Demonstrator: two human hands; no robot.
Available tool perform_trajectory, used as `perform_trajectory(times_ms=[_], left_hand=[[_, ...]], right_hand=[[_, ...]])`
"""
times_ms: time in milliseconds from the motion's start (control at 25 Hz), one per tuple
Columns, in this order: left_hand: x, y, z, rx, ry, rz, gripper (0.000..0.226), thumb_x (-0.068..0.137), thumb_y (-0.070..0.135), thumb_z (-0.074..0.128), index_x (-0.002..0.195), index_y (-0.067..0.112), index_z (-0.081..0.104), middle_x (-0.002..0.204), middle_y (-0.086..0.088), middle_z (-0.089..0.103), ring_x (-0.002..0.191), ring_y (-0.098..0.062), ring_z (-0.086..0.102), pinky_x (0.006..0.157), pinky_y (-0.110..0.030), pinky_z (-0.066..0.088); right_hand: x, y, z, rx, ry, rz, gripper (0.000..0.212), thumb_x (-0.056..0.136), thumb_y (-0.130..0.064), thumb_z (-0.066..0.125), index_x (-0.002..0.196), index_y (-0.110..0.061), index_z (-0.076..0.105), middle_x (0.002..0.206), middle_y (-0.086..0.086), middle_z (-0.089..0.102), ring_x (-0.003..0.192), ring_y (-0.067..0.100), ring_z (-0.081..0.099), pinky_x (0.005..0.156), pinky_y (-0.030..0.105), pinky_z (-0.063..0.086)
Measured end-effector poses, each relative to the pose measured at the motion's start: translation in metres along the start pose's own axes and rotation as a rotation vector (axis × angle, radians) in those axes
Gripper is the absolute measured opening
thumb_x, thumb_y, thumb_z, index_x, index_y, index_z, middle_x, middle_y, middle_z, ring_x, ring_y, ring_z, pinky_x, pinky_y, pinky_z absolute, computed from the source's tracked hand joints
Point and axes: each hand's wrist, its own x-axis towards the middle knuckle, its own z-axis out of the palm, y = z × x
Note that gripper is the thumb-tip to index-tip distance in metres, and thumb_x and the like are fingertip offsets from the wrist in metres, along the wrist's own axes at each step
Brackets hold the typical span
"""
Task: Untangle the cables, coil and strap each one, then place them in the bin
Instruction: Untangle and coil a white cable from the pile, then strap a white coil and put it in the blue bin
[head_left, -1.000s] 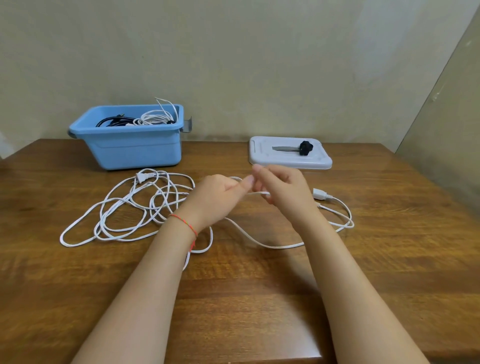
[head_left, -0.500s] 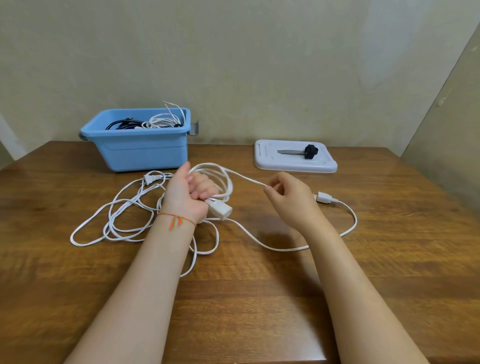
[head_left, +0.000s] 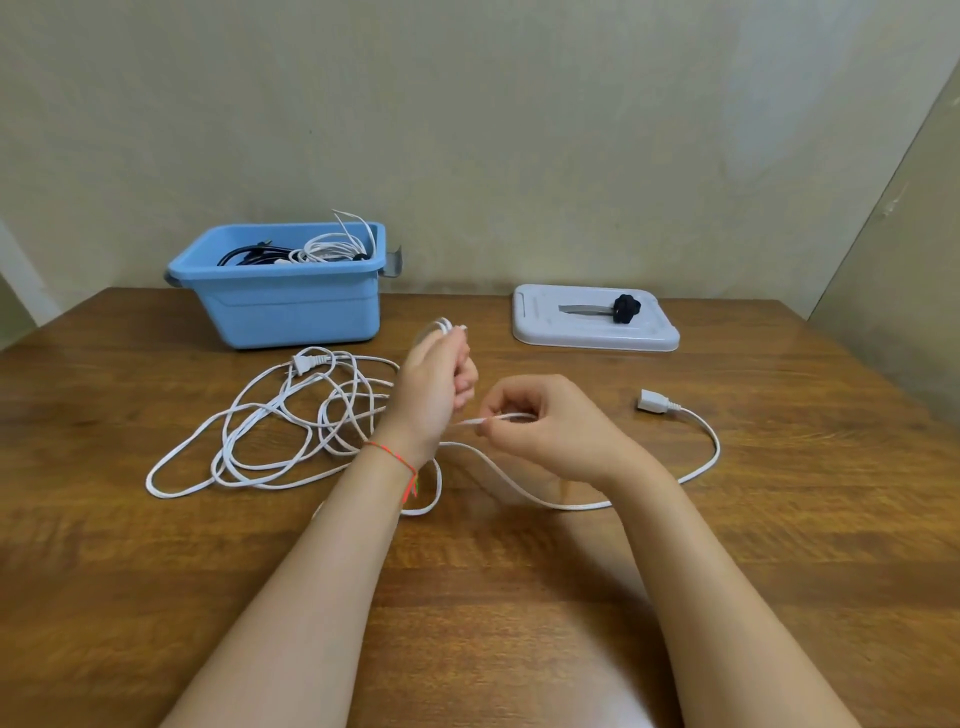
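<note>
A white cable sprawled on the desk is gripped by the left hand and pinched by the right hand, while coiled cables are held in the blue bin.

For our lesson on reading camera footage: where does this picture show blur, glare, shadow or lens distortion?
Head view: motion blur smears the cable loops above the left hand; soft glare sheens the table at the right; faint shadows lie under the right hand and the forearms; wide-angle distortion bows the table's far edge; the blue bin and lid stay sharp.
</note>
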Motion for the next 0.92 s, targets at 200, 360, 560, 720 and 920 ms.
perform_trajectory(times_ms=[200,360,560,720,920], left_hand=[[-0.009,0.001,0.008,-0.079,-0.255,-0.2,0.038,0.104,0.025,0.036,0.068,0.015,0.041,0.047,0.0,0.033,0.034,-0.013,0.03,0.039,-0.019,0.025],[-0.011,0.009,-0.002,-0.301,-0.638,-0.474,0.048,0.099,0.05,0.037,0.063,0.018,0.039,0.044,0.005,0.019,0.033,-0.007,0.012,0.036,-0.016,0.013],[-0.014,0.014,-0.002,-0.562,-0.562,-0.507,0.055,0.098,0.052,0.035,0.053,0.02,0.033,0.043,0.006,0.012,0.034,-0.009,0.01,0.036,-0.019,0.014],[-0.003,0.003,-0.004,-0.609,-0.275,-0.505,0.049,0.102,0.034,0.036,0.055,0.018,0.037,0.041,0.005,0.021,0.03,-0.008,0.019,0.035,-0.02,0.016],[-0.001,-0.007,0.009,-0.481,-0.073,-0.409,0.04,0.105,0.033,0.041,0.072,0.012,0.048,0.046,0.005,0.027,0.034,-0.007,0.024,0.036,-0.02,0.024]], right_hand=[[0.001,-0.001,-0.008,0.316,0.179,-0.03,0.009,0.089,-0.012,0.07,0.081,-0.007,0.068,0.055,-0.003,0.059,0.041,0.006,0.041,0.044,0.019,0.032],[0.009,0.01,-0.008,0.282,0.477,-0.017,0.039,0.077,-0.027,0.083,0.062,-0.018,0.048,0.054,0.0,0.045,0.048,0.012,0.036,0.048,0.025,0.031],[0.008,0.015,-0.011,0.489,0.38,0.141,0.044,0.093,-0.043,0.064,0.085,0.0,0.06,0.071,0.005,0.058,0.063,0.015,0.055,0.063,0.031,0.049],[0.009,0.009,-0.002,0.776,0.246,0.302,0.039,0.1,-0.038,0.053,0.114,-0.002,0.059,0.079,0.011,0.065,0.069,0.023,0.065,0.068,0.037,0.057],[0.014,0.012,0.009,0.623,0.233,0.242,0.034,0.101,-0.037,0.052,0.104,-0.006,0.064,0.06,-0.002,0.046,0.053,0.011,0.043,0.051,0.027,0.041]])
